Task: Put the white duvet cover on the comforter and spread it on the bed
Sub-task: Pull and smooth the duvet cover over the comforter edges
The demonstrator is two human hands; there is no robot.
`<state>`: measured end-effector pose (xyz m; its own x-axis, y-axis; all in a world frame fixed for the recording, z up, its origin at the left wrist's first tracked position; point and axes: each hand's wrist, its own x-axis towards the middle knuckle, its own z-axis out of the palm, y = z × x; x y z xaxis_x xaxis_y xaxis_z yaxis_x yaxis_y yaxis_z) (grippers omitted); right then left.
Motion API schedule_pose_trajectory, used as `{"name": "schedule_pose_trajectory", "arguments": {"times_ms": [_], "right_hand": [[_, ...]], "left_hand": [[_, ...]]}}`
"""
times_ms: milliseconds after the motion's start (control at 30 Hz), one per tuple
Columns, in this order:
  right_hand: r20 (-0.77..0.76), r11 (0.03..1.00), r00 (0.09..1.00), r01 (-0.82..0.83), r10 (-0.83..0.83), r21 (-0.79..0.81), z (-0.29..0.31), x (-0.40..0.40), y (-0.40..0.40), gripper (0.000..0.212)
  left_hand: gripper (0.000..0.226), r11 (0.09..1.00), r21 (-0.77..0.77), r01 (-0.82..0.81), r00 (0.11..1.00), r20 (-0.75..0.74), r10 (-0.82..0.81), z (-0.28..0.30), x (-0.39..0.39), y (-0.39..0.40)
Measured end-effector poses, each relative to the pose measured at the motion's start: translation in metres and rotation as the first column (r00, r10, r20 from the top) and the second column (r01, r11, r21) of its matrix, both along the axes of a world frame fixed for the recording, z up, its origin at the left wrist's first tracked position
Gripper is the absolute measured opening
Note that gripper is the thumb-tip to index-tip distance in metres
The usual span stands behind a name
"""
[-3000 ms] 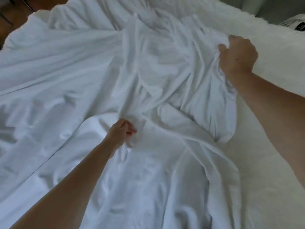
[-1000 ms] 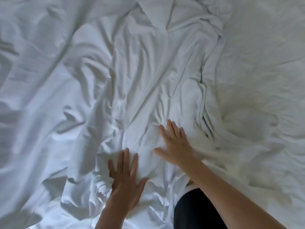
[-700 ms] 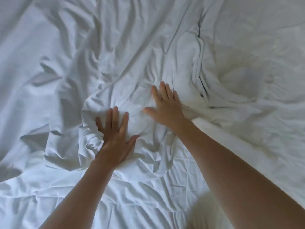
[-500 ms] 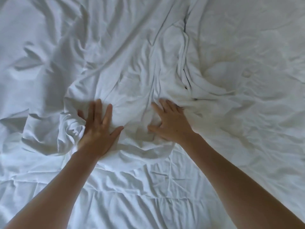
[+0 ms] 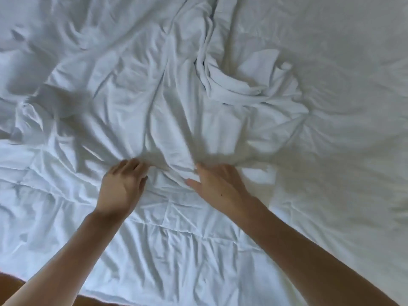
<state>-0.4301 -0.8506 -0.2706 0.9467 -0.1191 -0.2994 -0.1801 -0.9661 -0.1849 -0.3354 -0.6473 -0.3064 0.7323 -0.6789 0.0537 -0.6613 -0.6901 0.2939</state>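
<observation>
A: What is the left hand (image 5: 122, 188) doing?

B: It is lying palm down on the white bedding, near the middle of the view. The fingers are bending a little at the tips, where they are meeting the near edge of the white duvet cover (image 5: 154, 96). They are touching the cloth. I cannot tell if they are pinching it, because this part is blurred.

A: And the right hand (image 5: 217, 184)?

B: It is resting just beside the left one, to the right. The fingers are quite straight and spreading, the thumb is pointing to the left. The fingertips are pressing on the same edge of the cover. It is not closing around anything.

A: Where is the cover lying?

B: It is lying crumpled in many folds beyond both hands, filling the left and the middle of the view. One thick bunch of it is sitting further away on the right.

A: And the comforter (image 5: 176, 244)?

B: It is lying flat under the forearms, showing stitched quilt lines. The edge of the cover is lying on top of it.

A: What is showing of the room?

B: On the right, a smoother white bed surface (image 5: 342, 107) is stretching away. At the bottom left, a brown strip (image 5: 13, 283) is showing beyond the edge of the bedding; what it is, I cannot tell.
</observation>
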Motion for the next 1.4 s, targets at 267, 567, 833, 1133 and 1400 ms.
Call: {"name": "schedule_pose_trajectory", "arguments": {"times_ms": [267,567,833,1133,1400], "right_hand": [[-0.165,0.933,0.985,0.017,0.046,0.360,0.014,-0.106,-0.005,0.053],[-0.151,0.363,0.428,0.872,-0.891,0.329,-0.014,-0.141,-0.132,0.057],[-0.305,0.158,0.390,0.802,-0.869,0.576,-0.023,-0.090,-0.135,0.041],[0.185,0.684,0.685,0.725,-0.704,-0.081,0.095,-0.163,-0.242,0.034],[0.248,0.674,0.688,0.723,-0.682,-0.152,0.108,-0.248,-0.353,0.053]], "left_hand": [[0.026,0.981,0.154,-0.115,0.949,-0.276,0.154,0.013,-0.146,0.026],[0.063,0.946,-0.231,0.229,0.938,-0.207,-0.277,0.033,-0.193,-0.100],[0.035,0.983,-0.045,0.176,0.981,-0.073,-0.179,0.003,-0.193,-0.169],[0.036,0.833,-0.460,0.308,0.881,-0.193,-0.432,0.104,-0.257,-0.229],[0.020,0.892,-0.294,0.344,0.796,-0.412,-0.443,0.121,-0.371,-0.349]]}}
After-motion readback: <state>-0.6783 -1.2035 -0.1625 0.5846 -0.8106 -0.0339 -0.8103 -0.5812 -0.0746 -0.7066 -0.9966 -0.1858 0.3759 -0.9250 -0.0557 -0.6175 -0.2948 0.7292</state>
